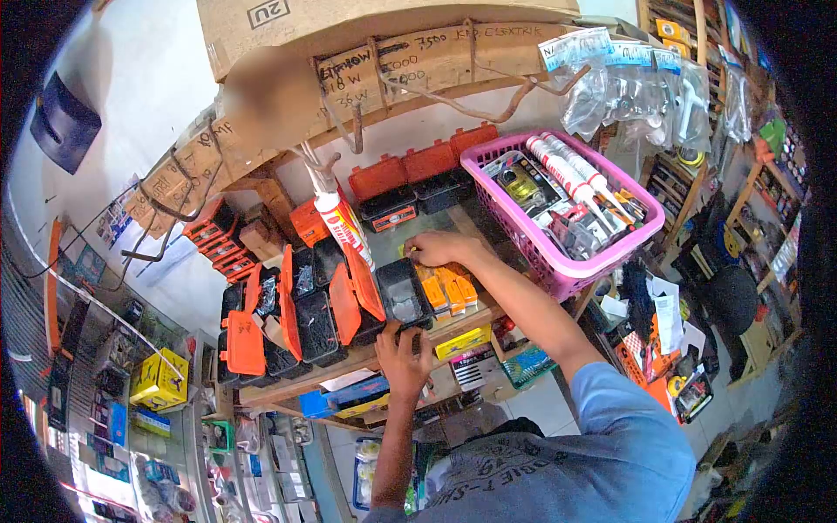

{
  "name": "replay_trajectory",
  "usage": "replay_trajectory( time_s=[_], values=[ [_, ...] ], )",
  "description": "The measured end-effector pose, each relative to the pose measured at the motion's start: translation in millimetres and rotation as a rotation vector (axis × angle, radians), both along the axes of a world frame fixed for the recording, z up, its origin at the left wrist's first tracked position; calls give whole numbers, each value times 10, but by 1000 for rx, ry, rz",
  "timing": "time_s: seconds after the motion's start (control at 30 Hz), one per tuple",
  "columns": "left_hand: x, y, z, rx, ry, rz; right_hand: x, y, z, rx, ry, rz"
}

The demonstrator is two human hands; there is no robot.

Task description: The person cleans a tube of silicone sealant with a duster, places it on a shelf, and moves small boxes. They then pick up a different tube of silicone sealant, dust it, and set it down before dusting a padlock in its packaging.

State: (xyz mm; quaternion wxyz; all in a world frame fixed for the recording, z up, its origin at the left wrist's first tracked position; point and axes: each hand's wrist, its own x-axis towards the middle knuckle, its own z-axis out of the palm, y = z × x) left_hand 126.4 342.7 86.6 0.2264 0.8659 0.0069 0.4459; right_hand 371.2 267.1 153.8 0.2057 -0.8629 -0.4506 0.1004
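Note:
A black plastic box with its top uncovered stands at the front of the wooden shelf. My left hand has its fingers curled at the near end of this box, gripping the rim. Just beyond the far end, my right hand is closed, fingertips pinched on something small that I cannot make out. Orange-yellow packets lie right of the box, below my right forearm. To the left, a similar black box holds small dark parts, and an orange lid stands raised beside it.
A pink basket with sealant tubes and packaged goods sits at the right. Another sealant tube hangs over the boxes. Cardboard with bent hooks juts out above. Orange-lidded boxes line the back.

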Motion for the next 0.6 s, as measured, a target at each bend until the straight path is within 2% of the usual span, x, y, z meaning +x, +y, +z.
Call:
replay_trajectory(
  time_s=[0.17, 0.3, 0.37, 0.6],
  values=[
    [8, -4, -6, 46, -60, 4, 21, -111, -73, 97, 113, 30],
    [40, 1, -101, 12, 9, 8, -45, -156, -53, 122, 56, 34],
    [85, 9, -126, 54, -107, 22, -130, -198, -21, 85, 52, -3],
    [102, 17, -129, 77, -141, 24, -175, -159, -232, 182, -109, -52]
  ],
)
